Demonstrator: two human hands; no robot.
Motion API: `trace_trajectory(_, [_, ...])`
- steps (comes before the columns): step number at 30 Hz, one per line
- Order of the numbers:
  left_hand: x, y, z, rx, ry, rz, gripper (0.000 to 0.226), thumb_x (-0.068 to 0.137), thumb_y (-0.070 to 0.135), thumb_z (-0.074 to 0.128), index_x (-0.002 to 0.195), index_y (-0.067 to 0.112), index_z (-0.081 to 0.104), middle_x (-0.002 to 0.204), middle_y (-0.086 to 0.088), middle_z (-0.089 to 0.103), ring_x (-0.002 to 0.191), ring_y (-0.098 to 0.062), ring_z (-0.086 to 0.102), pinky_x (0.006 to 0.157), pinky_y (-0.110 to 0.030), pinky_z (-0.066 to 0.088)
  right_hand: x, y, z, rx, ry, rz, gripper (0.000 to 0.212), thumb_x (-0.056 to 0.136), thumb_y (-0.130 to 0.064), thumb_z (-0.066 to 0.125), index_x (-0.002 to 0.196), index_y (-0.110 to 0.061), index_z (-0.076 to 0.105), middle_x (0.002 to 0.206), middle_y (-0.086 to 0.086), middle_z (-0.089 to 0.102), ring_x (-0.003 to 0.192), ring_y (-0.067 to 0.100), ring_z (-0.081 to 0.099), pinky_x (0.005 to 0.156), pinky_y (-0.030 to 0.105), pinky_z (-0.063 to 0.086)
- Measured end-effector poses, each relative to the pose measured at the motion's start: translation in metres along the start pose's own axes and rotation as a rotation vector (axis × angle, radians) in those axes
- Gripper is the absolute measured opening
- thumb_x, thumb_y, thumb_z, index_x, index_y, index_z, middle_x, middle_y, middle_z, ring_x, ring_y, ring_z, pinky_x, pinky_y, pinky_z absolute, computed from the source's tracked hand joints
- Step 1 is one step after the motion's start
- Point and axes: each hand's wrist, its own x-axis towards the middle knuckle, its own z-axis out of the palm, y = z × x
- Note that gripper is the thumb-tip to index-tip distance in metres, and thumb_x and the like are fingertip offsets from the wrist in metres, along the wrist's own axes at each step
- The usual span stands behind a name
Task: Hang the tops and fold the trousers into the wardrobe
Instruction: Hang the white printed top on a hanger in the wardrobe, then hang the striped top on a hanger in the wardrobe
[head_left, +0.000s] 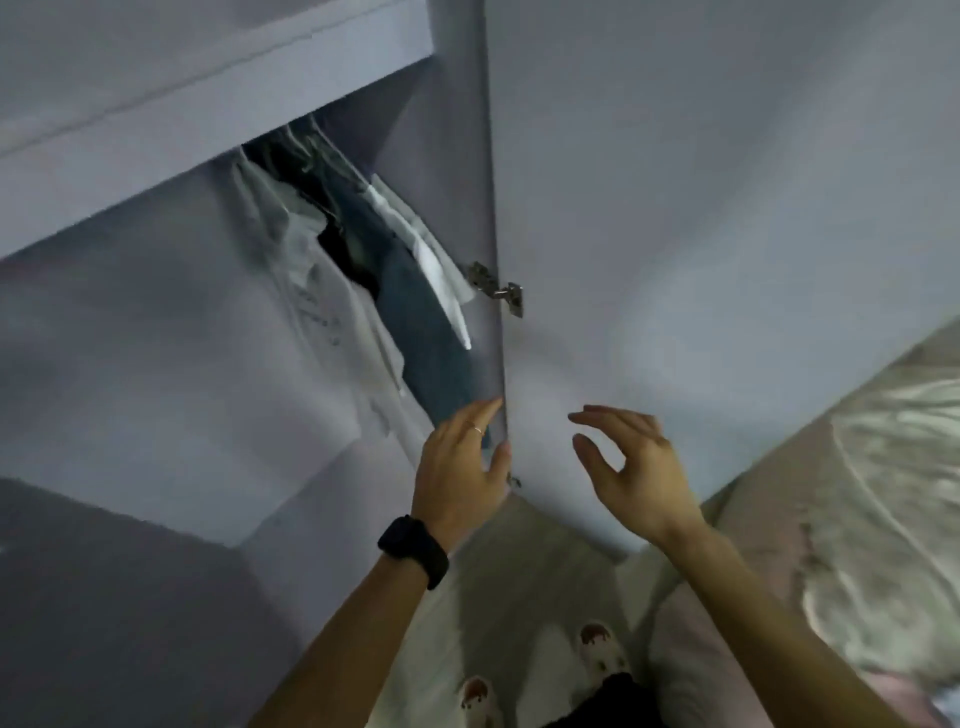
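Note:
The wardrobe stands open, its right door (727, 234) swung out on a metal hinge (498, 292). Inside hang several tops on hangers: pale white ones (317, 296), a dark blue garment (421, 332) and another white one (439, 254). My left hand (462, 467), with a black watch and a ring, reaches up beside the blue garment's hem, its straight fingers and thumb touching the door's hinged edge. My right hand (636, 470) hovers in front of the door's face with fingers loosely curled and nothing in it.
A pale panel (156, 374) fills the left side, with a shelf front (208, 78) above the hanging clothes. A bed with a patterned cover (883, 467) lies at the right. My feet in patterned slippers (602, 649) stand on the light floor below.

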Motion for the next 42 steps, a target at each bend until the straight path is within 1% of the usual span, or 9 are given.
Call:
trace_trajectory(6, [0.012,0.071,0.072,-0.043,-0.376,0.392,0.054,0.097,0.029,0.060,0.149,0.022,0.045,0.148,0.003,0.050,0.133,-0.015,0.045,0.110,-0.031,0.038,-0.106,0.030,-0.044,-0.153,0.286,0.405,0.024,0.095,-0.024,0.069,0.119,-0.023,0.073,0.123,-0.004,0.070,0.110,0.025,0.061,0.096,0.035,0.048])
trace_trajectory(9, [-0.005,0.118,0.111,-0.073,-0.529,0.548,0.055,0.096,0.027,0.060,0.149,0.023,0.044,0.148,0.004,0.050,0.133,-0.016,0.045,0.111,-0.032,0.038,-0.162,0.042,-0.066,-0.196,0.424,0.579,0.023,0.093,-0.019,0.071,0.116,-0.021,0.074,0.120,-0.003,0.071,0.109,0.025,0.063,0.098,0.039,0.048])
trace_trajectory(13, [-0.051,0.187,0.167,-0.130,-0.747,0.756,0.057,0.095,0.026,0.060,0.150,0.026,0.043,0.149,0.006,0.048,0.133,-0.012,0.043,0.109,-0.025,0.036,-0.249,0.051,-0.095,-0.237,0.643,0.819,0.023,0.094,-0.020,0.068,0.116,-0.022,0.074,0.119,-0.006,0.071,0.110,0.019,0.058,0.099,0.024,0.039])
trace_trajectory(16, [-0.090,0.236,0.204,-0.187,-0.919,0.862,0.056,0.095,0.021,0.061,0.149,0.019,0.046,0.150,0.001,0.047,0.138,-0.017,0.043,0.115,-0.035,0.034,-0.307,0.060,-0.110,-0.248,0.740,1.003,0.027,0.094,-0.021,0.070,0.120,-0.024,0.072,0.123,-0.005,0.069,0.115,0.021,0.057,0.099,0.025,0.038])
trace_trajectory(21, [-0.136,0.302,0.255,-0.161,-1.004,1.004,0.053,0.094,0.026,0.061,0.145,0.020,0.050,0.144,0.001,0.052,0.130,-0.017,0.049,0.110,-0.029,0.036,-0.377,0.083,-0.139,-0.203,0.884,1.177,0.028,0.095,-0.027,0.068,0.122,-0.028,0.070,0.125,-0.010,0.067,0.120,0.025,0.056,0.097,0.027,0.039])
trace_trajectory(30, [-0.148,0.382,0.351,0.021,-1.016,1.078,0.053,0.097,0.035,0.056,0.148,0.028,0.044,0.148,0.008,0.047,0.131,-0.016,0.048,0.107,-0.029,0.036,-0.433,0.157,-0.204,-0.114,0.890,1.281,0.031,0.097,-0.028,0.066,0.128,-0.026,0.067,0.128,-0.003,0.067,0.126,0.028,0.052,0.097,0.026,0.035])
trace_trajectory(34, [-0.126,0.406,0.397,0.074,-1.022,1.058,0.053,0.097,0.036,0.055,0.149,0.028,0.043,0.148,0.007,0.047,0.131,-0.017,0.047,0.109,-0.032,0.038,-0.429,0.206,-0.235,-0.072,0.835,1.302,0.035,0.099,-0.033,0.061,0.133,-0.027,0.061,0.133,-0.002,0.063,0.128,0.027,0.049,0.099,0.034,0.039])
trace_trajectory(38, [-0.096,0.430,0.465,0.117,-1.044,1.024,0.053,0.096,0.035,0.056,0.147,0.026,0.045,0.148,0.007,0.048,0.131,-0.017,0.048,0.108,-0.029,0.036,-0.414,0.282,-0.266,-0.006,0.789,1.359,0.039,0.100,-0.034,0.059,0.137,-0.025,0.057,0.139,-0.002,0.060,0.132,0.025,0.050,0.103,0.035,0.042])
trace_trajectory(42, [-0.072,0.443,0.546,0.205,-1.100,0.967,0.053,0.097,0.036,0.055,0.148,0.025,0.045,0.149,0.008,0.046,0.133,-0.017,0.046,0.109,-0.028,0.035,-0.402,0.370,-0.281,0.115,0.730,1.480,0.045,0.098,-0.035,0.060,0.140,-0.020,0.053,0.138,0.004,0.061,0.125,0.027,0.056,0.102,0.039,0.046])
